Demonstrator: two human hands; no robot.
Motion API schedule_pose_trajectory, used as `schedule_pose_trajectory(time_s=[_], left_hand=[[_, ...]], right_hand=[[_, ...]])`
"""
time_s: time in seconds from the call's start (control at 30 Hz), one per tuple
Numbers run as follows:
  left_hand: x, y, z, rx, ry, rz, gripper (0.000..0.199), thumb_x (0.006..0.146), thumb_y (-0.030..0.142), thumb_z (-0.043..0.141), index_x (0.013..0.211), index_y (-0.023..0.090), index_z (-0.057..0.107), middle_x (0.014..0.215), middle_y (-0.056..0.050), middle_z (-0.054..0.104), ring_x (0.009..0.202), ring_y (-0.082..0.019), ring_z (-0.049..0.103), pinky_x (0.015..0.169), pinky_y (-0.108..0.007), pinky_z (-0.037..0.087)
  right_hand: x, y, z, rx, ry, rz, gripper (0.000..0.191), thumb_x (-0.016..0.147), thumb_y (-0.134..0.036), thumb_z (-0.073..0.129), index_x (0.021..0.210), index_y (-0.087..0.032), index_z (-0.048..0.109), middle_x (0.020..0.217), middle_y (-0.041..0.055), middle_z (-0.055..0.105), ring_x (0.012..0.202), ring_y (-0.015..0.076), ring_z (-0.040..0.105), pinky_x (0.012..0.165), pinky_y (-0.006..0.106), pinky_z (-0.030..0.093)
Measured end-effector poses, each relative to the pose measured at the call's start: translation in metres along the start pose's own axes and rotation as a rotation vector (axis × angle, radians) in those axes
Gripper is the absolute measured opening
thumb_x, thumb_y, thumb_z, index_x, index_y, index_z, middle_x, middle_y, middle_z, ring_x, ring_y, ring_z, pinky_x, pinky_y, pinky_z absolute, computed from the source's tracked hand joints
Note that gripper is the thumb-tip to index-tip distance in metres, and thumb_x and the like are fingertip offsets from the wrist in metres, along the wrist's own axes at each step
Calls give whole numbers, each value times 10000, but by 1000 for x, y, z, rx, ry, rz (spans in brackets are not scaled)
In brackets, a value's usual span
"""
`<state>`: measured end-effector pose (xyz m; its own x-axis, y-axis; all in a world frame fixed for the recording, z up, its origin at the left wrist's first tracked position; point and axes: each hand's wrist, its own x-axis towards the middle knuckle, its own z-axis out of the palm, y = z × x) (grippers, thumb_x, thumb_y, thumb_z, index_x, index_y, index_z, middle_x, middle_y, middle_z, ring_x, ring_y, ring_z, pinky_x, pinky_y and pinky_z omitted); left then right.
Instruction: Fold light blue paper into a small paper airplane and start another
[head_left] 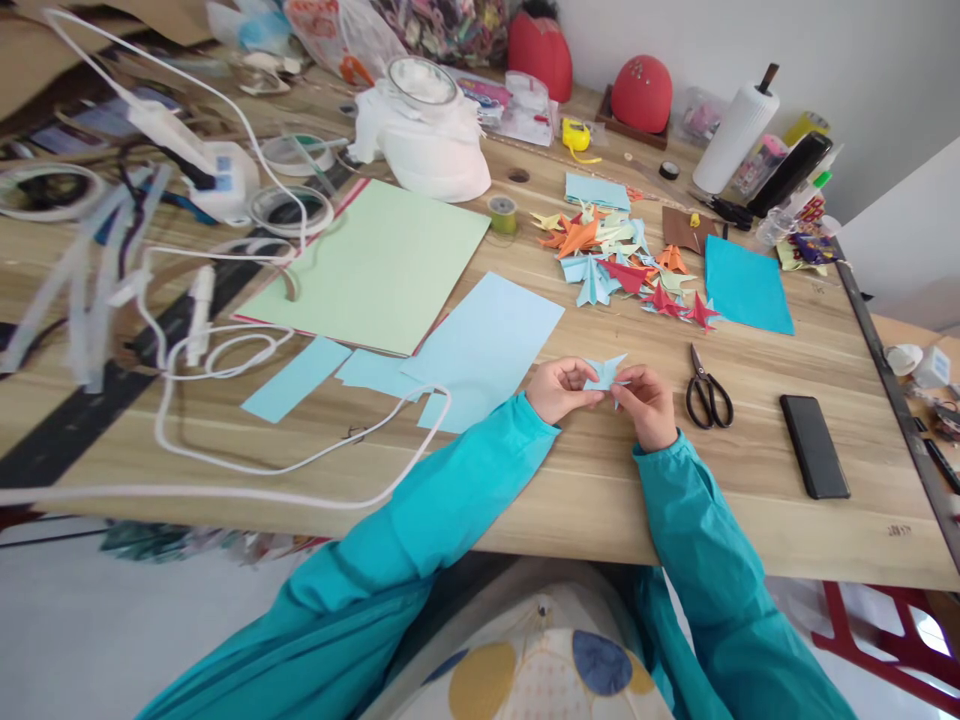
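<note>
Between my two hands is a small light blue folded paper figure point(604, 375) with pointed tips, held just above the table's front part. My left hand point(562, 389) pinches its left side between thumb and fingers. On the other side, my right hand point(646, 402) grips its right edge the same way. Parts of the figure are covered by my fingers. To the right of my right hand lie black-handled scissors point(706, 388), blades pointing away. Beyond my hands is a pile of folded paper figures point(626, 262) in orange, red, yellow and blue.
Light blue sheets point(495, 335) and a pale green stack of paper point(382, 265) lie to the left. A white cable point(300, 468) loops across the table's left front. A black phone point(814, 447) and a bright blue paper square point(748, 284) are at the right.
</note>
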<state>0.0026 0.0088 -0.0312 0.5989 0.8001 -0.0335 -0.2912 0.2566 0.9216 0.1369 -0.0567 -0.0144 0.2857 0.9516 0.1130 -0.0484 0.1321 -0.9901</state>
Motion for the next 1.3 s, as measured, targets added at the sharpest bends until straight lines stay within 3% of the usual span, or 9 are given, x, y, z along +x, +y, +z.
schedule_pose_trajectory(time_s=[0.2,0.47,0.73,0.97,1.17,1.3], left_hand=[[0,2,-1,28,47,-7,366,465,262,827,688,123,572,562,21,605,514,-96,576,538,-229,482],[1,3,1,1,135,-33,329,537,354,781,692,126,603,591,1,642,550,-143,623,609,-294,512],[3,1,-1,22,180,18,352,470,324,815,675,133,602,595,4,650,560,-148,633,614,-290,522],[1,-1,-1,-22,67,-54,260,565,320,767,725,137,676,622,-16,677,600,-154,647,680,-309,535],[-2,5,-1,-104,-6,-186,321,517,321,808,730,118,681,606,-34,680,539,-144,634,586,-293,549],[-2,7,-1,-47,21,-132,335,517,328,812,739,111,687,615,-47,692,567,-162,655,638,-313,562]], right_hand=[[0,0,-1,-23,-29,4,215,624,-343,759,703,-196,623,633,-16,602,490,86,516,435,224,420],[1,-1,-5,-29,-139,-125,67,650,-257,754,673,-229,698,757,27,648,740,161,608,689,312,497],[-2,1,-2,-157,-99,-182,69,698,-230,712,765,-248,708,797,41,642,754,164,601,647,301,494],[-2,1,-4,-195,-68,-149,59,692,-245,717,743,-229,693,768,35,654,720,155,602,613,284,485],[-2,0,-7,-240,-61,-132,101,678,-299,729,698,-215,677,745,36,655,702,154,601,610,286,488],[-1,-1,-7,-242,-58,-133,95,687,-301,722,720,-223,678,755,39,662,723,163,608,625,299,496]])
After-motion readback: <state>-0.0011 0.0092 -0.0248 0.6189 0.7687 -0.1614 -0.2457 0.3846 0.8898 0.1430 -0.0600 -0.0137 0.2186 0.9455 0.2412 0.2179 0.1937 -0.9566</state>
